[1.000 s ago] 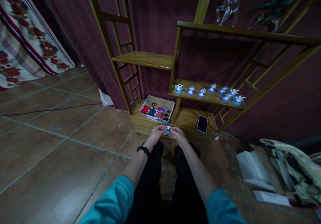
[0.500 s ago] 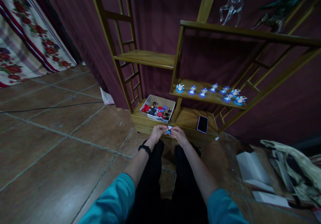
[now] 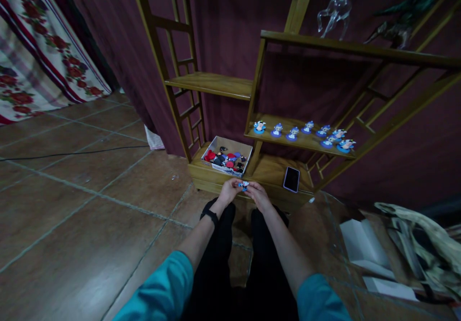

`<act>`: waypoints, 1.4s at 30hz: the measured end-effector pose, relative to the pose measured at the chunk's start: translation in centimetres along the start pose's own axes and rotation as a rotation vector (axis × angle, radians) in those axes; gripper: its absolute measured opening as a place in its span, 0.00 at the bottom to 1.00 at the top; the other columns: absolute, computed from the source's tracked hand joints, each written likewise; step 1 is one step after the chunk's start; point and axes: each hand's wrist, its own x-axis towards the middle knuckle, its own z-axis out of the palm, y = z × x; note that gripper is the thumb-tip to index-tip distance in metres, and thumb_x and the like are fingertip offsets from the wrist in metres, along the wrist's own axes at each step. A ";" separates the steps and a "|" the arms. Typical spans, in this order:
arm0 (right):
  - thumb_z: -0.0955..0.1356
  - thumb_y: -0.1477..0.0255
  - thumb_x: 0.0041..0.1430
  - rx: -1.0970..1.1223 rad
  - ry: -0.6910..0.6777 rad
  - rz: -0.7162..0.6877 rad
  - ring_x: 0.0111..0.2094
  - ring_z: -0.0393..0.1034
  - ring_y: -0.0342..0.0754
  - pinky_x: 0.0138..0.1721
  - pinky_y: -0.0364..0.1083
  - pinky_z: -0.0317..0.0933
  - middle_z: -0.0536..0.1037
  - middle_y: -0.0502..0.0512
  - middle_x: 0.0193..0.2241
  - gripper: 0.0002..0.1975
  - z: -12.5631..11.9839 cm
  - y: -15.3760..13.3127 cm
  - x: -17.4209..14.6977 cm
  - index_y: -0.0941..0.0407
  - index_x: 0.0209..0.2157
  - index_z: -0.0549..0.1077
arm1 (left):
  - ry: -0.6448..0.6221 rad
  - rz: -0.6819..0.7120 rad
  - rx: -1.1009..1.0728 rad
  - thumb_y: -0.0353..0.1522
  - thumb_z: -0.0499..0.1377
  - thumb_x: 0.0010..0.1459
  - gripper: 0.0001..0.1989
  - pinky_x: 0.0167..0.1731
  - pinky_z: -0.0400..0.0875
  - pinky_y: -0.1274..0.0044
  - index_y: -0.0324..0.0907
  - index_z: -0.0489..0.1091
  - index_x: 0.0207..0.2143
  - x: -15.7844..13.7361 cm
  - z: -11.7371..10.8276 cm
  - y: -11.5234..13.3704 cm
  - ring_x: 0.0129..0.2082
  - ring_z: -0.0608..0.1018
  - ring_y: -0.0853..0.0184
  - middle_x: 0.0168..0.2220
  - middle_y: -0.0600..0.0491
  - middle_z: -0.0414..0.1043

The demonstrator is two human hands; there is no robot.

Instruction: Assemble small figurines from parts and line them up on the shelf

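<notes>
Between my two hands is a small white figurine (image 3: 244,185) with a blue base, in front of the low shelf. My left hand (image 3: 229,191) pinches it from the left and my right hand (image 3: 258,194) from the right. Just beyond my left hand stands an open cardboard box (image 3: 236,145) with red, black and purple figurine pieces inside. Several similar figurines (image 3: 292,133) with blue or purple bases stand on the middle shelf (image 3: 273,136), up and to the right.
A phone (image 3: 291,179) lies on the bottom shelf at right. On the upper shelf are a clear glass deer (image 3: 335,11) and a dark green ornament (image 3: 396,28). White boxes (image 3: 363,244) and a pale bag (image 3: 425,234) rest on the floor at right. A black cable (image 3: 72,153) crosses the tiles.
The figurine has turned and tilted between my fingers. My hands stay in nearly the same place, and the view has shifted very slightly.
</notes>
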 end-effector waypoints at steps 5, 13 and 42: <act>0.72 0.69 0.39 0.046 -0.019 0.014 0.37 0.71 0.46 0.46 0.50 0.61 0.77 0.51 0.32 0.13 0.0 -0.1 0.0 0.55 0.31 0.73 | -0.017 0.054 0.072 0.25 0.63 0.38 0.11 0.32 0.66 0.78 0.37 0.71 0.29 0.2 -0.1 -0.4 0.27 0.73 0.71 0.26 0.53 0.73; 0.73 0.70 0.37 0.067 -0.013 0.021 0.37 0.70 0.46 0.46 0.49 0.60 0.77 0.51 0.31 0.12 0.3 -0.5 -0.2 0.55 0.29 0.73 | -0.050 0.077 0.100 0.28 0.63 0.39 0.11 0.35 0.67 0.75 0.38 0.71 0.30 0.3 -0.1 -0.5 0.30 0.74 0.68 0.29 0.52 0.74; 0.71 0.70 0.36 -0.060 -0.015 -0.096 0.38 0.69 0.47 0.41 0.45 0.59 0.76 0.50 0.34 0.18 0.3 -0.4 -0.2 0.53 0.33 0.67 | -0.044 0.051 -0.006 0.27 0.66 0.35 0.10 0.35 0.68 0.75 0.37 0.73 0.25 -0.3 0.2 1.2 0.28 0.75 0.68 0.26 0.51 0.75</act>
